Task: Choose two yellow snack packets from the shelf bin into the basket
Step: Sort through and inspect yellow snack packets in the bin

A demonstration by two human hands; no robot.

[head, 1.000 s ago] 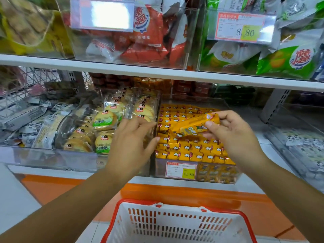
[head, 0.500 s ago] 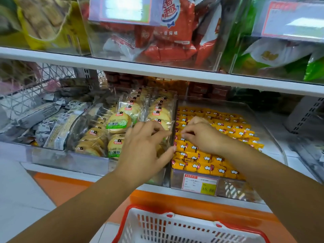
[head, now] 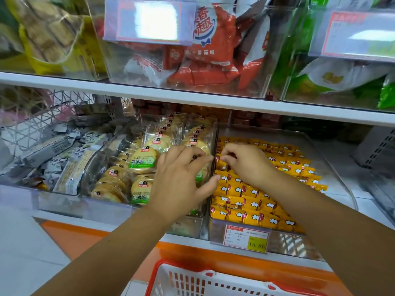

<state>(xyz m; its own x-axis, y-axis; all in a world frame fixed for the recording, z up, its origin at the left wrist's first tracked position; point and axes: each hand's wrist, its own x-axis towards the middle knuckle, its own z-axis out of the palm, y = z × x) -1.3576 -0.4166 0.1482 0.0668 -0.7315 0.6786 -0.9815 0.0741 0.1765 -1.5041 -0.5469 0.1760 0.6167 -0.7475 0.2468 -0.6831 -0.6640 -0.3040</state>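
A clear shelf bin holds rows of yellow snack packets. My right hand is down in the bin's left rear part, its fingers curled and pinching a yellow packet among the others. My left hand hovers with spread, relaxed fingers over the divider between this bin and the cookie bin, holding nothing. The white basket with a red rim shows at the bottom edge, below the shelf; what lies inside it is out of view.
Left of the yellow packets stand a bin of round cookies in clear wrappers and a bin of grey packets. A price tag hangs on the bin front. The upper shelf with red and green bags overhangs.
One second ago my right hand held a yellow packet raised above the bin; it has since dropped into the bin's left side. The view moved closer and leftward. My left hand stays open.
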